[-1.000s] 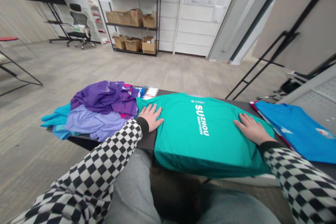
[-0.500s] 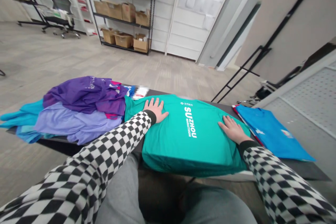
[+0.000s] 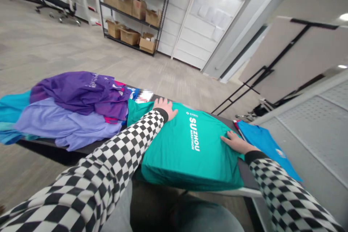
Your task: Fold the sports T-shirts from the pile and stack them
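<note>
A folded teal T-shirt point(image 3: 190, 148) with white "SUZHOU MARATHON" lettering lies on the dark table point(image 3: 246, 168). My left hand point(image 3: 164, 108) rests flat on its far edge, and my right hand point(image 3: 235, 143) lies flat on its right side, both holding nothing. To the left sits a heap of purple, lavender and turquoise garments point(image 3: 73, 108), close to my left sleeve. A folded bright blue shirt point(image 3: 268, 148) lies to the right of my right hand, partly hidden by my right forearm. A small white item, blurred out, point(image 3: 143, 96) lies behind the teal shirt.
Metal shelving with cardboard boxes point(image 3: 130, 18) stands across the floor, with an office chair point(image 3: 59, 3) beyond it. A perforated grey panel point(image 3: 307, 127) rises at the right of the table. My grey-trousered legs point(image 3: 201, 217) sit below the table's near edge.
The view has turned right and tilted, so the table now slopes down to the right. My hands stand closer together on the teal shirt.
</note>
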Motion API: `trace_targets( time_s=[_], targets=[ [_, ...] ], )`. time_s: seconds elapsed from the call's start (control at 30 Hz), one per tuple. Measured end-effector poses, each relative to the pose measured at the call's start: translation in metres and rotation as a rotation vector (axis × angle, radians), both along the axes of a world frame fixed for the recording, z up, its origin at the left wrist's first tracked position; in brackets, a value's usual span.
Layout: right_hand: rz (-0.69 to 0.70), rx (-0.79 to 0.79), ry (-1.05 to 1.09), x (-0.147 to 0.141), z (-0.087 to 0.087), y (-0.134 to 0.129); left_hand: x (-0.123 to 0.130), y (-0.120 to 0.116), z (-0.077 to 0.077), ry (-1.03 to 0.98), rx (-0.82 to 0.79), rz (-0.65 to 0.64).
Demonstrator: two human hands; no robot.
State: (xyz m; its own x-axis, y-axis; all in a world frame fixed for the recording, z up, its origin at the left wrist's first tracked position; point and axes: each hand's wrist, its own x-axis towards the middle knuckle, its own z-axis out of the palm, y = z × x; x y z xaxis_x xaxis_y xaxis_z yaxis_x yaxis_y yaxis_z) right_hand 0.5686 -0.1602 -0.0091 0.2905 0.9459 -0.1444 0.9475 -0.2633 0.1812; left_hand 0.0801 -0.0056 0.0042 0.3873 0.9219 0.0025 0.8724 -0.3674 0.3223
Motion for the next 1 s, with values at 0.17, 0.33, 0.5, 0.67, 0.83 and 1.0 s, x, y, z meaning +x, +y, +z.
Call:
trace_targets(
  time_s=[0.17, 0.33, 0.5, 0.67, 0.83, 1.0],
  targets=[
    [-0.011, 0.119, 0.111, -0.041, 0.028, 0.032, 0.013, 0.012, -0.033, -0.036, -0.016, -0.024],
    [-0.051, 0.108, 0.267, -0.070, -0.004, 0.048, 0.009, 0.009, -0.038, -0.022, 0.006, -0.036],
    [-0.072, 0.125, 0.292, -0.070, -0.015, 0.048, 0.008, 0.019, -0.020, 0.037, -0.044, -0.025],
    [0.112, 0.298, 0.237, -0.085, 0.003, 0.059, 0.041, 0.036, -0.007, -0.018, -0.016, -0.075],
    [0.167, 0.241, 0.334, -0.112, -0.010, 0.091, 0.080, 0.031, -0.028, -0.092, -0.013, -0.169],
    [0.087, 0.128, 0.352, -0.119, -0.025, 0.107, 0.083, 0.031, -0.043, -0.118, 0.002, -0.169]
  ],
)
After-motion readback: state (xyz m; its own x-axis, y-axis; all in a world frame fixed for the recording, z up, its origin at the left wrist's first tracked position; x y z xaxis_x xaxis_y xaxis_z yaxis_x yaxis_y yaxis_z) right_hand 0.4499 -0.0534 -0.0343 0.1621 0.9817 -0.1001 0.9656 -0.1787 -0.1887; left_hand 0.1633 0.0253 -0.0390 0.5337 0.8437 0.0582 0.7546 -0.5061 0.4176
